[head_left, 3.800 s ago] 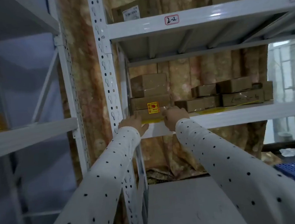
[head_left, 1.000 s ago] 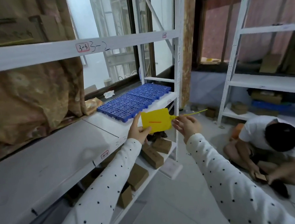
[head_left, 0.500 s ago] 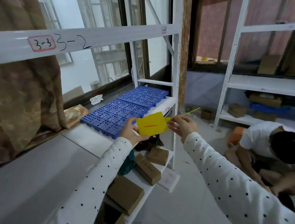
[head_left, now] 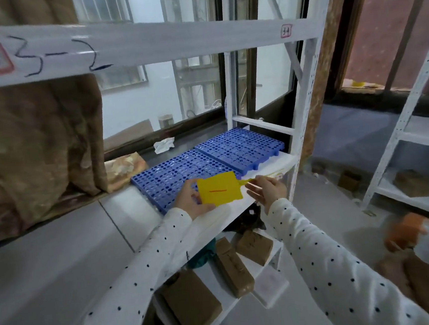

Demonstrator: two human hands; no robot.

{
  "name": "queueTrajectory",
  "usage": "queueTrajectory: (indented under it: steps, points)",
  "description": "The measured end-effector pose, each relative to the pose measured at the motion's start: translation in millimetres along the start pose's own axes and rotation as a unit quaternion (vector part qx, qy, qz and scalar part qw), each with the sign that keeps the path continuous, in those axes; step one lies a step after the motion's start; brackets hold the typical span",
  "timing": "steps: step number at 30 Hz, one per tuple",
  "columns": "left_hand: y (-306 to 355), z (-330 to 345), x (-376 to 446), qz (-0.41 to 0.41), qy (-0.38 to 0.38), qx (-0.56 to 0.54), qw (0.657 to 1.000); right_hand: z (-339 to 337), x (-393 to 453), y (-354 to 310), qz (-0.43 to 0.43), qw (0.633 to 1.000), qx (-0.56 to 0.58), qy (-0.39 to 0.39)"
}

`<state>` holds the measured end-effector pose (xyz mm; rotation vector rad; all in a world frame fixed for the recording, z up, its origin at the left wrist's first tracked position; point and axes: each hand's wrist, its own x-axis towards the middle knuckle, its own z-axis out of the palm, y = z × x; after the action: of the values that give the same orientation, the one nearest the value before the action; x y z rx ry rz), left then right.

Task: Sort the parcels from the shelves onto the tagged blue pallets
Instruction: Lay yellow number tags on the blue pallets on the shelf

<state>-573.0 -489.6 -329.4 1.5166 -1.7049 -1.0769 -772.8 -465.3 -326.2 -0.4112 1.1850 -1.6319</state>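
Right now the yellow tag (head_left: 219, 188) is hovering just above the front edge of the nearer blue pallet (head_left: 173, 175), with its flat face turned up toward the camera and a short red stroke across its middle. A thin yellow tail is running from its right corner out to the right, so the tag's long axis is lying roughly left to right, along the shelf (head_left: 134, 208) front. The left hand (head_left: 191, 199) is pinching the tag's left edge, thumb on top and fingers curled under it. The right hand (head_left: 267, 189) is sitting just beside the tag's right edge; its fingers are loosely spread near the tail, and whether they are actually gripping the tail cannot be told. A second blue pallet (head_left: 240, 148) is lying behind and to the right, touching the first. Judging from this, the nearer pallet is lying directly beyond and under the left hand's fingers, so that hand looks better placed to set the tag down. Brown parcels (head_left: 231, 267) are resting on the lower shelf beneath.
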Motion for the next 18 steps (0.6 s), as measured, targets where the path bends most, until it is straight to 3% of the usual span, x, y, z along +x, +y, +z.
queueTrajectory:
  steps: [4,12,18]
  points:
    - [-9,-5,32,-0.045,0.044,0.001,0.998,10,56,-6,0.019,0.999,-0.027,-0.025]
    - [-23,-2,56,-0.117,0.136,-0.063,0.982,32,155,-22,0.054,0.982,-0.109,-0.145]
    - [-45,-16,48,-0.169,0.179,0.004,0.969,60,186,8,0.045,0.946,-0.237,-0.218]
